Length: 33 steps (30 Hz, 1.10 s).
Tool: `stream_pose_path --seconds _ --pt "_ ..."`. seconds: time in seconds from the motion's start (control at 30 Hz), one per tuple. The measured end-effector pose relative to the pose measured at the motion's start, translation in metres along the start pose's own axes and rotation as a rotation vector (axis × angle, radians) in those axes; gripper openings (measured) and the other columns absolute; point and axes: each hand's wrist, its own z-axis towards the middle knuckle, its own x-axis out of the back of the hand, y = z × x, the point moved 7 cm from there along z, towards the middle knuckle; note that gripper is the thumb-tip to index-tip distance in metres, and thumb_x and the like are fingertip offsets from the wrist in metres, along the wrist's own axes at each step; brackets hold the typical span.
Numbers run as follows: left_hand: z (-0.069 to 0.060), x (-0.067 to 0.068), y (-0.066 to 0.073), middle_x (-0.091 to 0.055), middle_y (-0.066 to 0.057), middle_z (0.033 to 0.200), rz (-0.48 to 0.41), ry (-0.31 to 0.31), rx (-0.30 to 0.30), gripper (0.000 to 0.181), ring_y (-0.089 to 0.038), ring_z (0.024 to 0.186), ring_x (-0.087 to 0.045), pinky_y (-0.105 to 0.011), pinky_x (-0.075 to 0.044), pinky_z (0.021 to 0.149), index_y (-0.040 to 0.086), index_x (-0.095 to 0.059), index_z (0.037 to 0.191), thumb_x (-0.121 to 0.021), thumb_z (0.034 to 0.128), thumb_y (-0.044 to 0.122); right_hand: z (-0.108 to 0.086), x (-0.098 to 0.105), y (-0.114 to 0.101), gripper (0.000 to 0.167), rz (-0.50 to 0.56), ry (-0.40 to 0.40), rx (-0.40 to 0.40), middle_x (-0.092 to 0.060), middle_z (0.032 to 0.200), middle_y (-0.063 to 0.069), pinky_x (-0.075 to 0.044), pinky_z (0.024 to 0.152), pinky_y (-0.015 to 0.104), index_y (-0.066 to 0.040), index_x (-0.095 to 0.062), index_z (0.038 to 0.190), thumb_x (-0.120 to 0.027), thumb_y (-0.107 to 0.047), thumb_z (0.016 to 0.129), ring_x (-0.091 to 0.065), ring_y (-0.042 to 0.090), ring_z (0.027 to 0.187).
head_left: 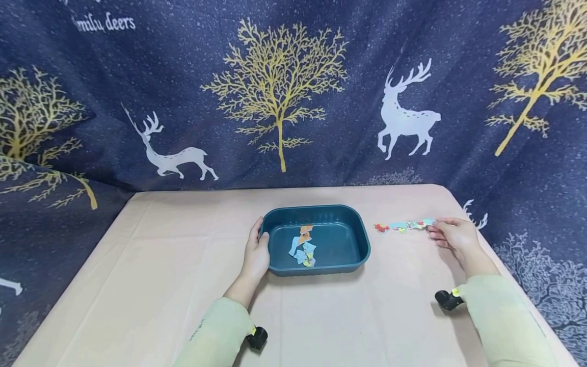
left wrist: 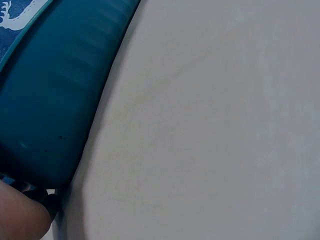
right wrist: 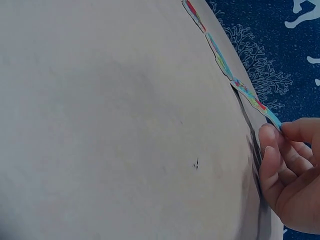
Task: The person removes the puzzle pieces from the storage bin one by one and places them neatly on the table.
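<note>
My left hand [head_left: 258, 252] holds the left side of a dark teal rectangular tray [head_left: 321, 270], with the thumb over its rim. In the left wrist view the tray's outer wall [left wrist: 60, 100] fills the upper left, and part of the left hand [left wrist: 22, 215] shows at the lower corner. Several loose jigsaw pieces [head_left: 294, 246], light blue and orange, lie on the tray's floor. To the right of the tray, my right hand [head_left: 458, 237] pinches one end of a strip of linked jigsaw pieces [head_left: 398, 227]. Seen from the right wrist, the strip [right wrist: 220, 59] stretches away nearly edge-on, above the table.
A pale cloth covers the table [head_left: 174, 275]. Behind it hangs a dark blue curtain [head_left: 183, 76] printed with deer and golden trees. Small black devices [head_left: 448, 299] are strapped at both wrists over light green sleeves [head_left: 506, 316].
</note>
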Motion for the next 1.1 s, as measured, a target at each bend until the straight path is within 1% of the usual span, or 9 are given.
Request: stream_pose_path --seconds 0.13,0.3,0.43,0.57,0.63,0.73,0.87,1.0,1.1 --pt "-0.0002 -0.0005 -0.0001 -0.018 -0.008 0.159 0.000 -0.001 0.004 0.050 -0.029 0.146 -0.015 -0.047 -0.015 0.119 0.014 -0.019 0.151 -0.029 0.1026 0.017 -0.0020 -0.0001 0.0004 0.014 -0.020 -0.004 -0.003 -0.068 0.065 -0.016 -0.056 0.053 0.020 -0.002 -0.049 0.106 -0.048 -0.012 0.096 -0.066 0.000 0.059" --pt "-0.0005 -0.0003 -0.0009 -0.018 -0.007 0.159 -0.001 -0.002 0.013 0.050 -0.028 0.147 -0.014 -0.046 -0.015 0.120 0.015 -0.019 0.151 -0.029 0.1027 0.017 -0.0043 0.0004 0.0007 0.019 -0.100 0.006 0.014 -0.066 0.063 -0.018 -0.056 0.054 0.020 0.000 -0.050 0.108 -0.049 -0.014 0.095 -0.065 -0.003 0.059" --pt "0.0001 0.0000 -0.0012 -0.018 -0.008 0.159 -0.001 -0.003 0.010 0.050 -0.029 0.146 -0.015 -0.048 -0.015 0.119 0.014 -0.019 0.151 -0.029 0.1026 0.016 -0.0051 0.0006 0.0006 0.030 -0.152 0.023 0.020 -0.065 0.061 -0.018 -0.056 0.053 0.020 0.008 -0.049 0.114 -0.046 -0.016 0.096 -0.064 -0.003 0.058" --pt "-0.0001 -0.0002 -0.0012 -0.018 -0.008 0.159 -0.002 -0.003 0.014 0.050 -0.029 0.146 -0.015 -0.048 -0.015 0.119 0.014 -0.019 0.151 -0.029 0.1026 0.017 -0.0055 0.0003 0.0003 0.043 -0.177 0.030 0.005 -0.063 0.062 -0.017 -0.056 0.052 0.021 0.016 -0.043 0.125 -0.043 -0.017 0.097 -0.063 -0.003 0.057" --pt "-0.0005 0.0000 -0.0007 -0.018 -0.007 0.159 -0.003 -0.001 0.017 0.050 -0.029 0.146 -0.015 -0.048 -0.015 0.119 0.014 -0.019 0.151 -0.029 0.1026 0.017 -0.0053 0.0002 0.0005 0.048 -0.187 0.031 -0.005 -0.063 0.062 -0.018 -0.056 0.052 0.021 0.019 -0.040 0.129 -0.041 -0.017 0.097 -0.062 -0.003 0.057" --pt "-0.0006 -0.0001 -0.0009 -0.019 -0.007 0.158 -0.001 0.003 0.016 0.050 -0.028 0.146 -0.016 -0.047 -0.016 0.119 0.014 -0.020 0.151 -0.030 0.1026 0.017 -0.0054 0.0003 0.0006 0.050 -0.185 0.031 -0.014 -0.062 0.063 -0.018 -0.056 0.053 0.020 0.019 -0.037 0.132 -0.040 -0.017 0.098 -0.062 -0.003 0.058" --pt "-0.0005 0.0003 -0.0012 -0.021 -0.008 0.158 -0.003 0.015 0.006 0.049 -0.028 0.146 -0.017 -0.046 -0.016 0.119 0.014 -0.021 0.151 -0.031 0.1023 0.016 -0.0062 0.0008 -0.0012 0.049 -0.162 0.036 -0.008 -0.062 0.064 -0.017 -0.056 0.054 0.020 0.017 -0.037 0.132 -0.041 -0.017 0.097 -0.062 -0.003 0.058" --pt "0.0000 0.0007 -0.0023 -0.022 -0.009 0.157 0.000 0.022 -0.001 0.049 -0.030 0.146 -0.018 -0.048 -0.017 0.119 0.014 -0.023 0.150 -0.032 0.1021 0.015 -0.0077 -0.0011 -0.0045 0.050 -0.143 0.027 0.008 -0.063 0.065 -0.017 -0.057 0.057 0.021 0.017 -0.036 0.132 -0.042 -0.018 0.097 -0.064 -0.001 0.059" --pt "0.0004 0.0008 -0.0026 -0.021 -0.008 0.158 0.001 0.019 0.006 0.049 -0.029 0.146 -0.017 -0.047 -0.016 0.119 0.015 -0.022 0.151 -0.031 0.1023 0.017 -0.0095 -0.0053 -0.0086 0.051 -0.137 0.010 0.033 -0.063 0.066 -0.016 -0.057 0.058 0.022 0.018 -0.034 0.132 -0.041 -0.018 0.098 -0.064 -0.001 0.061"
